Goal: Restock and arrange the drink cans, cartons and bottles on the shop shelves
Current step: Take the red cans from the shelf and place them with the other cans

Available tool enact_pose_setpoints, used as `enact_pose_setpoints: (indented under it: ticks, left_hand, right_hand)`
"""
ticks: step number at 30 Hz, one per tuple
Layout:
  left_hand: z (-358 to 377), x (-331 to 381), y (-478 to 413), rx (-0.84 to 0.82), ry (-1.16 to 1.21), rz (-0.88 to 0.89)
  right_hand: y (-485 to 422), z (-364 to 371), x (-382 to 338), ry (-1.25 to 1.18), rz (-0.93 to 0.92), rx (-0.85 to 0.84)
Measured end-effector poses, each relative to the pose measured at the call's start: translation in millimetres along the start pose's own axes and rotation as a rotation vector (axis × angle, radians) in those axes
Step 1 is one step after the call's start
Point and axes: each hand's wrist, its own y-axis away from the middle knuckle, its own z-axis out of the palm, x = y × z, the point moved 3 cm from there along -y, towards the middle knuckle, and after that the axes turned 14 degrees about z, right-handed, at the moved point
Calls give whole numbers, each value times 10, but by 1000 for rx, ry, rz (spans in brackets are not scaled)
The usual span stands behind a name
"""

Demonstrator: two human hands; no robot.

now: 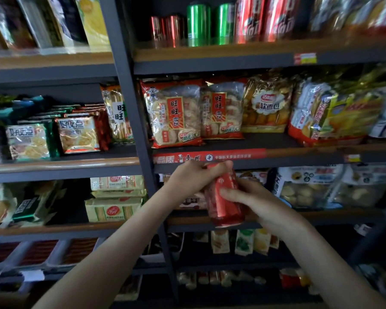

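Note:
A red drink can (224, 204) is held tilted in front of the shelves, level with the third shelf. My left hand (194, 179) grips its top end with curled fingers. My right hand (254, 201) wraps round its middle and lower side from the right. On the top shelf (210, 55) stand small red cans (167, 31), two green cans (198, 24) and tall red cans (263, 18) in a row.
A dark steel upright (132, 130) divides two shelf bays. Rice cracker bags (174, 114) and bread packs (267, 103) fill the second shelf. Biscuit packs (76, 134) sit on the left bay. Cookie bags (310, 186) lie behind my right hand.

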Motion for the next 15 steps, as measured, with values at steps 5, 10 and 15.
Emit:
enact_pose_setpoints:
  ticks: [5,10,15]
  left_hand:
    - [276,97,-88,-134,189,61]
    - [5,322,-308,1,50,270]
    - [-597,716,-599,285,-125,472]
  right_hand:
    - [43,-344,57,-651,19,-67]
    - [88,-659,-450,-707,-164,-27]
    - [137,-803,-1387,-389,-527,58]
